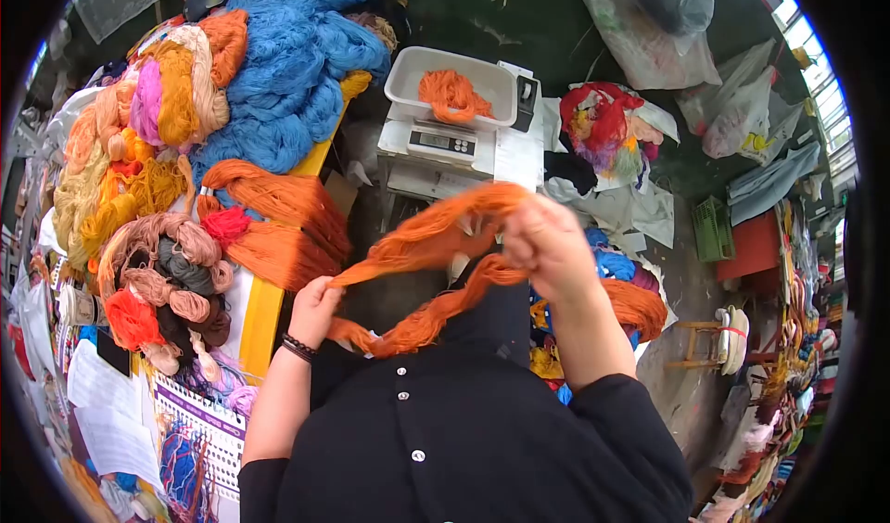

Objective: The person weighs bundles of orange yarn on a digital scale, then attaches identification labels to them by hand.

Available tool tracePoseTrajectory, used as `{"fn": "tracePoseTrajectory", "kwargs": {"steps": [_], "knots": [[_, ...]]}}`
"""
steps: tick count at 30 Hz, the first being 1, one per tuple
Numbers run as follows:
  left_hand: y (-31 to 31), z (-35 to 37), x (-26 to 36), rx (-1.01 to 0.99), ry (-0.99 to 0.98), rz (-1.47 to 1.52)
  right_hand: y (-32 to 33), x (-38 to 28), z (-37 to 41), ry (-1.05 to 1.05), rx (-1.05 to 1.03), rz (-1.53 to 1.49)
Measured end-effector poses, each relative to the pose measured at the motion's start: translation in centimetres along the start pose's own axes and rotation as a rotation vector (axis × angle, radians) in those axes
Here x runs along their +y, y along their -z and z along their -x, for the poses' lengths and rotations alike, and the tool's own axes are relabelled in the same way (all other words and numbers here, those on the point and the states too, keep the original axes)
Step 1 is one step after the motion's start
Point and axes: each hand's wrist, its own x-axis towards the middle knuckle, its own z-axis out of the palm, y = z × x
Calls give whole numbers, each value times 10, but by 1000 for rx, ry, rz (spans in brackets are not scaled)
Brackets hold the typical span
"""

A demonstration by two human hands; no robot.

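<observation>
An orange skein of yarn (431, 231) is stretched as a loop between my two hands, in front of my body. My left hand (316, 308), with dark beads at the wrist, is closed on the loop's left end. Closed round its right end is my right hand (549, 245), slightly blurred. The lower strand of the loop sags close to my black shirt. Left of my left hand, a large bundle of orange yarn (283, 222) hangs over the table's edge. Past the loop, a white plastic tub (400, 82) with orange yarn (452, 94) in it sits on a digital scale (443, 143).
On the yellow-edged table (260, 324) at left lie a big blue yarn heap (287, 69), mixed skeins (171, 273) and a color card (199, 430). More yarn (635, 305) is piled right of my body. Plastic bags (649, 31) and a green crate (712, 229) stand on the floor.
</observation>
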Motion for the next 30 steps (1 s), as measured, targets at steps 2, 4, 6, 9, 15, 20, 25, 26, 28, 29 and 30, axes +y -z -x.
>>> {"fn": "tracePoseTrajectory", "kwargs": {"steps": [2,4,6,9,15,20,25,26,28,29,30], "knots": [[-12,-5,2,137,-331,-241,-7,18,-2,-156,-54,74],[-18,-5,15,254,-497,-365,-20,31,-5,-242,-115,64],[-18,4,42,-24,-125,325,-31,39,-9,-328,-259,-12],[-27,11,70,-642,233,843,-47,50,-7,-415,-478,178],[-21,-24,97,-462,202,1739,-26,95,2,-398,-716,488],[-13,-21,102,-479,190,1683,-1,114,9,-256,-739,801],[-23,-14,98,-565,153,1632,-2,118,-1,-231,-616,824],[-24,-13,98,-563,154,1633,-5,115,-2,-208,-555,776],[-25,-9,97,-571,130,1587,-6,121,-10,-163,-496,781],[-25,-7,97,-562,128,1589,-11,113,-14,-172,-487,767],[-25,-5,99,-546,122,1565,-18,104,-17,-181,-482,753]]}}
